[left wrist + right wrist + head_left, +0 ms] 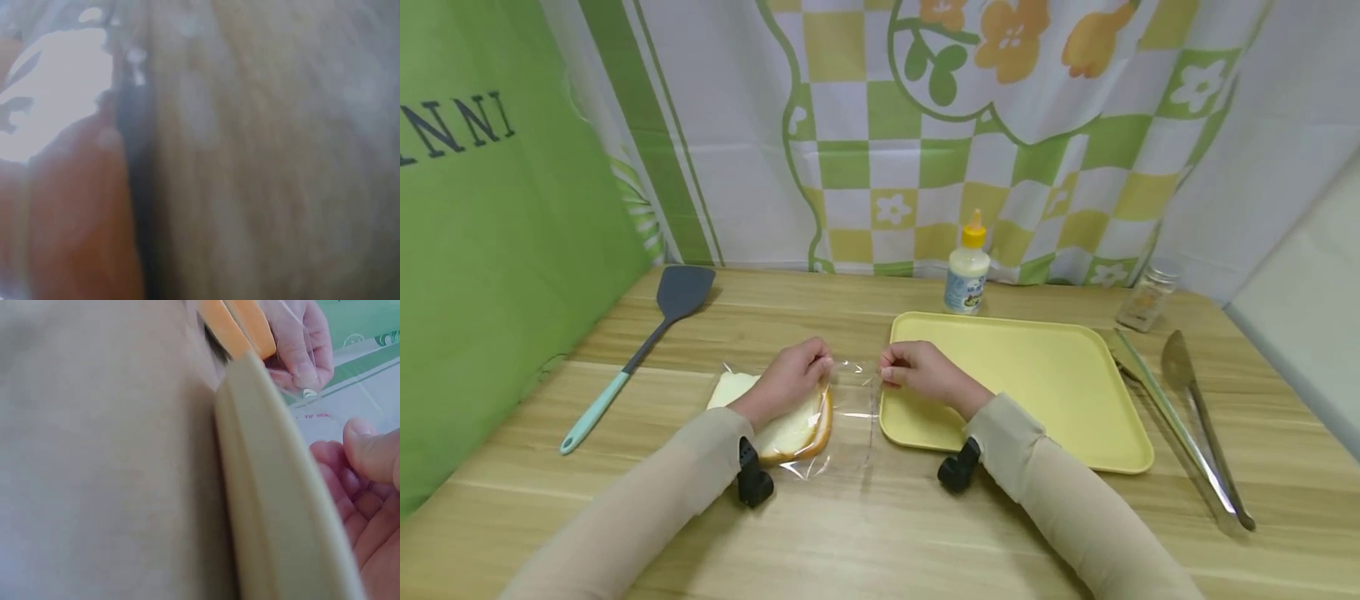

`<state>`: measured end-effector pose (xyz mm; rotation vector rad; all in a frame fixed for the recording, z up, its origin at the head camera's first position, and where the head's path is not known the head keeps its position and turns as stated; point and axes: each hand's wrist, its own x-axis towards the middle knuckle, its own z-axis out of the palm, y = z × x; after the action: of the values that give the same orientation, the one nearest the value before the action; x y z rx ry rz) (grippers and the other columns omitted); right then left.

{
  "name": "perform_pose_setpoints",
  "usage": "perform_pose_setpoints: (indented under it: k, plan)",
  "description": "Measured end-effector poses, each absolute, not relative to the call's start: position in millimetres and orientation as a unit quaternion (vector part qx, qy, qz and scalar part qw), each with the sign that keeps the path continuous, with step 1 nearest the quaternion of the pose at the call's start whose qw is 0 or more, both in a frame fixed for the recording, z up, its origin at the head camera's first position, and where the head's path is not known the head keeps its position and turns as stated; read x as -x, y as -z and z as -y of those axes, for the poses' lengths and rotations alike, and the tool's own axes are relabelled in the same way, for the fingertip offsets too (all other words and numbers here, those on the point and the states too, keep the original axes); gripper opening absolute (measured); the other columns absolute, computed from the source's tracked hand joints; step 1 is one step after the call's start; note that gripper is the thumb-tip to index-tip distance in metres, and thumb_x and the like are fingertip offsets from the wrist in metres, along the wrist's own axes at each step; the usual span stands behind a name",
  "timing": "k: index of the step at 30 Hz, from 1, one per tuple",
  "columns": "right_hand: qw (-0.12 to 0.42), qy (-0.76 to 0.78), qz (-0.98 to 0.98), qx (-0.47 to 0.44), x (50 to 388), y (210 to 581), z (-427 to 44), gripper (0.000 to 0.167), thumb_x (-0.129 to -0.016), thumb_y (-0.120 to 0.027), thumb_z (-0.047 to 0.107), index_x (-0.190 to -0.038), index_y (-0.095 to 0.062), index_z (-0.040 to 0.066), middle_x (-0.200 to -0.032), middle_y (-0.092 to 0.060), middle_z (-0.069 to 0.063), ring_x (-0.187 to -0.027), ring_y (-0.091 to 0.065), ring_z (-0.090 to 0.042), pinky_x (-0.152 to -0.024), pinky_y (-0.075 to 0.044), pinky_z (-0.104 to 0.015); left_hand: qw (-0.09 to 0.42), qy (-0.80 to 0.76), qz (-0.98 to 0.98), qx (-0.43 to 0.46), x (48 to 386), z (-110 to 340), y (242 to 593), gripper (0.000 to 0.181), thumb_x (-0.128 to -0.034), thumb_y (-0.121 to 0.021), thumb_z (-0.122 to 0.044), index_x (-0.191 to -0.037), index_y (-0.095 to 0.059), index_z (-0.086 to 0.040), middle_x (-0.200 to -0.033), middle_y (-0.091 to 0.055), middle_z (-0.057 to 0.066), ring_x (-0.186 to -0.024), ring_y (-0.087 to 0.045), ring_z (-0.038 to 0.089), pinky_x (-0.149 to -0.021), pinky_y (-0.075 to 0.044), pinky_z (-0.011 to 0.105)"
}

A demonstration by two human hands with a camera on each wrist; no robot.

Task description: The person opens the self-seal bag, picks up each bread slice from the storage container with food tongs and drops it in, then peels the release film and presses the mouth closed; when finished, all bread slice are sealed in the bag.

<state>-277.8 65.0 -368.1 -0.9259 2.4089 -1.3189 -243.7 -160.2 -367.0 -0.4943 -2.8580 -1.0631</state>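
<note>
Two slices of bread with brown crusts lie inside a clear plastic bag on the table. My left hand is above the bread and pinches the film between thumb and fingers. At the bag's right edge my right hand, fingers curled and thumb against them, pinches the film over the tray's left rim. The right wrist view shows the left hand beside the crusts, film drawn toward the right hand. Blurred crust under shiny film fills the left wrist view's left side.
A yellow tray lies right of the bag. Behind it stands a squeeze bottle with a yellow cap. Metal tongs and a glass shaker are at the right. A spatula with a mint handle lies left.
</note>
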Motion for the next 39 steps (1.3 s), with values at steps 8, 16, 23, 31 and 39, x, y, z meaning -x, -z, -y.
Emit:
perform_pose_setpoints:
  k: [8, 16, 23, 31, 39]
  plan:
    - [0.127, 0.441, -0.836, 0.300, 265.3, 364.0, -78.5, 0.011, -0.090, -0.058, 0.007, -0.080, -0.059, 0.002, -0.068, -0.057, -0.002, -0.065, -0.051, -0.011, -0.061, -0.043, -0.023, 0.023, 0.353, 0.922, 0.158, 244.6, 158.8, 366.6, 0.016, -0.0955, -0.050, -0.012, -0.080, -0.051, -0.008, -0.071, -0.056, 0.002, -0.067, -0.050, 0.015, -0.065, -0.043, 0.029]
    - [0.141, 0.451, -0.829, 0.299, 254.7, 359.0, -92.3, 0.011, -0.091, -0.058, 0.007, -0.082, -0.059, 0.000, -0.071, -0.058, -0.007, -0.066, -0.053, -0.014, -0.059, -0.044, -0.023, 0.014, 0.355, 0.922, 0.153, 244.2, 157.6, 364.8, 0.015, -0.0957, -0.050, -0.014, -0.082, -0.051, -0.008, -0.073, -0.056, 0.002, -0.068, -0.050, 0.015, -0.065, -0.043, 0.029]
    - [0.148, 0.457, -0.822, 0.305, 249.6, 360.2, -103.9, 0.011, -0.091, -0.057, 0.005, -0.081, -0.057, -0.001, -0.070, -0.057, -0.006, -0.065, -0.051, -0.014, -0.058, -0.043, -0.022, 0.020, 0.349, 0.924, 0.157, 244.9, 158.6, 364.9, 0.015, -0.0959, -0.050, -0.014, -0.082, -0.051, -0.008, -0.072, -0.056, 0.002, -0.067, -0.049, 0.015, -0.064, -0.043, 0.029]
    - [0.138, 0.453, -0.825, 0.310, 245.5, 364.0, -115.0, 0.012, -0.091, -0.057, 0.005, -0.080, -0.056, 0.000, -0.066, -0.054, -0.002, -0.062, -0.050, -0.013, -0.057, -0.042, -0.023, 0.025, 0.355, 0.921, 0.160, 244.8, 159.7, 366.6, 0.015, -0.0953, -0.050, -0.012, -0.081, -0.051, -0.008, -0.071, -0.055, 0.002, -0.067, -0.049, 0.015, -0.064, -0.042, 0.029]
    - [0.148, 0.460, -0.820, 0.306, 237.0, 364.7, -125.2, 0.011, -0.091, -0.056, 0.005, -0.081, -0.056, 0.001, -0.068, -0.055, -0.003, -0.064, -0.051, -0.014, -0.059, -0.044, -0.023, 0.022, 0.351, 0.923, 0.155, 245.1, 160.1, 368.5, 0.015, -0.0956, -0.050, -0.013, -0.082, -0.051, -0.008, -0.071, -0.055, 0.002, -0.067, -0.049, 0.015, -0.065, -0.042, 0.030]
